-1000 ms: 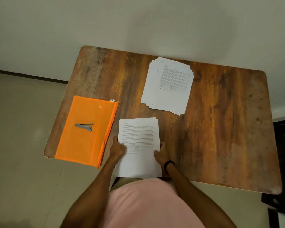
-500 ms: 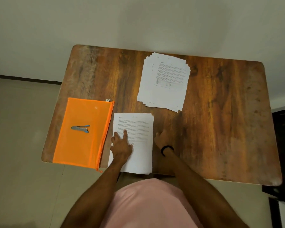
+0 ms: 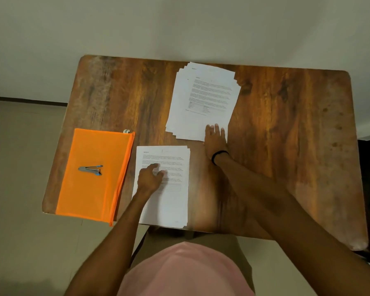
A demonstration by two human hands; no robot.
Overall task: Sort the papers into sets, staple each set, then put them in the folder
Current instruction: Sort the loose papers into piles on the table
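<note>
R hand (image 3: 215, 138) is stretched fwd, fingers (image 3: 216, 129) straight and flat on the near-right corner of the loose paper stack (image 3: 202, 97); nothing is pinched. The stack is fanned w/ sheets offset, so prob. the unsorted supply. Flat fingertips on a corner look like the way to slide off the top sheet w/o dragging those under it. A black wristband (image 3: 220, 154) is on that wrist.

L hand (image 3: 148, 181) rests on the near paper set (image 3: 169, 201), fingers (image 3: 153, 166) loosely spread and a bit blurred, gripping nothing. It's likely pinning the set so it doesn't skid while the other hand works. The set's edges are nearly square. It lies below-left of the R fingers, apart from the stack, w/ a strip of bare table (image 3: 286, 146) between.

The orange zip folder (image 3: 90, 199) lies just left of the L fingers and looks closed. The stapler (image 3: 91, 169) sits on top of it, clear of both hands, prob. parked till a set is complete.

Judgement: this is the sorting step, early on. Can't tell if the near set is stapled. Next: free one sheet, read its heading, then add it to the near set or start another.
</note>
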